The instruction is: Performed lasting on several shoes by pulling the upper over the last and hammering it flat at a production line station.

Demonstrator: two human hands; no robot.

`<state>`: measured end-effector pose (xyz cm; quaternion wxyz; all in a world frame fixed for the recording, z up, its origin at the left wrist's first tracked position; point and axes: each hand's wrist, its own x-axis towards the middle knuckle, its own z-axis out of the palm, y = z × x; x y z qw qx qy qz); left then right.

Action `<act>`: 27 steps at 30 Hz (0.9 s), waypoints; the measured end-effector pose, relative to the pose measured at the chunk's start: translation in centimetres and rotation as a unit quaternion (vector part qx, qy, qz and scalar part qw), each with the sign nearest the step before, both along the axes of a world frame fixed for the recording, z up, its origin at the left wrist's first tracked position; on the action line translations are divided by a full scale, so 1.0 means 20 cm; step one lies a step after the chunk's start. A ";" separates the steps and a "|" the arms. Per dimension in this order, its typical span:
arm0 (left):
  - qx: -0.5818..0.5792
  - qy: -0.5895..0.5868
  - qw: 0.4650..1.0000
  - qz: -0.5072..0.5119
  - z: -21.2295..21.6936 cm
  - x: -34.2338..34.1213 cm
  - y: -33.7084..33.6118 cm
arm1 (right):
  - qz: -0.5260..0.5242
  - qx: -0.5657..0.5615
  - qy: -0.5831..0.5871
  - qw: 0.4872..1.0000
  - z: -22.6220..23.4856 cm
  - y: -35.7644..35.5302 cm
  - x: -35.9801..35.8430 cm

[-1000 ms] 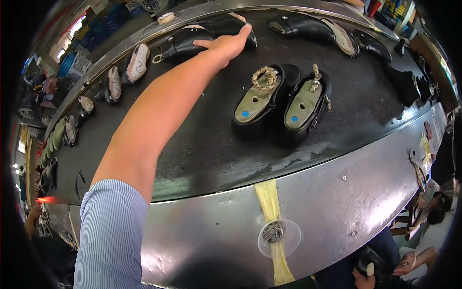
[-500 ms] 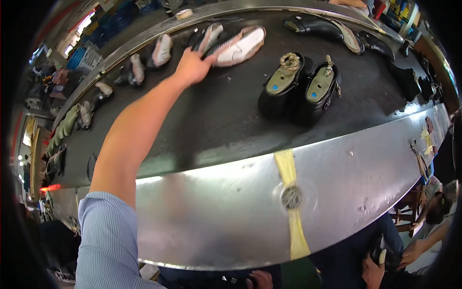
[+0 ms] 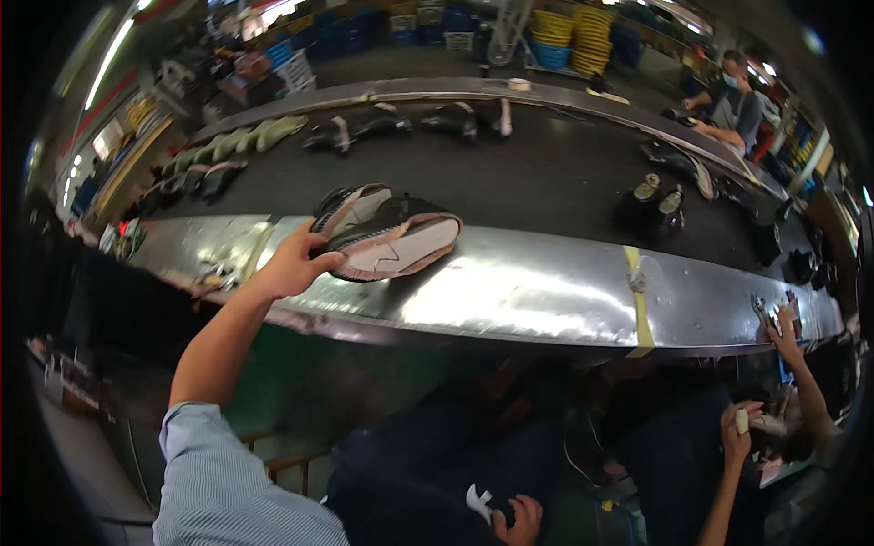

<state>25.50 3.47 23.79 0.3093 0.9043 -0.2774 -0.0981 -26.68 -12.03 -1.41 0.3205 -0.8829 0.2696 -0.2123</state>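
My left hand (image 3: 299, 261) is closed on the ends of two black lasted shoe uppers, thumb on the nearer one. The nearer shoe upper (image 3: 401, 253) shows its pale insole and turned-in, pinkish stitched edge. Behind it the second shoe upper (image 3: 355, 211) is partly covered. Both are over the inner edge of the shiny metal ledge (image 3: 528, 287). Low in the view, my right hand (image 3: 521, 521) rests with curled fingers near my dark-clad lap. Close beside it is a pale, hooked metal piece (image 3: 477, 500); what the fingers hold is hidden.
Beyond the ledge runs a black conveyor belt (image 3: 546, 182). More black shoe uppers (image 3: 382, 121), green lasts (image 3: 264, 135) and an upright pair of black shoes (image 3: 651, 209) stand on it. A co-worker's hands (image 3: 737, 432) are at the right; another person (image 3: 733, 109) works across the belt.
My left hand has brought the two shoe uppers from the belt back toward me, over the metal ledge. The view has turned left. A co-worker's hand now reaches to the ledge's right end.
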 end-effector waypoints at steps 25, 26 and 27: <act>0.020 0.067 0.992 -0.101 -0.19 0.24 -0.42 | 0.085 0.507 0.017 0.857 -0.04 -0.14 -0.36; -0.084 0.108 0.980 -0.147 -0.19 0.19 -0.37 | 0.084 0.662 -0.051 0.743 -0.07 -0.15 -0.38; -0.184 0.163 0.947 -0.209 -0.21 0.07 -0.48 | 0.019 0.617 -0.114 0.778 0.04 0.01 -0.31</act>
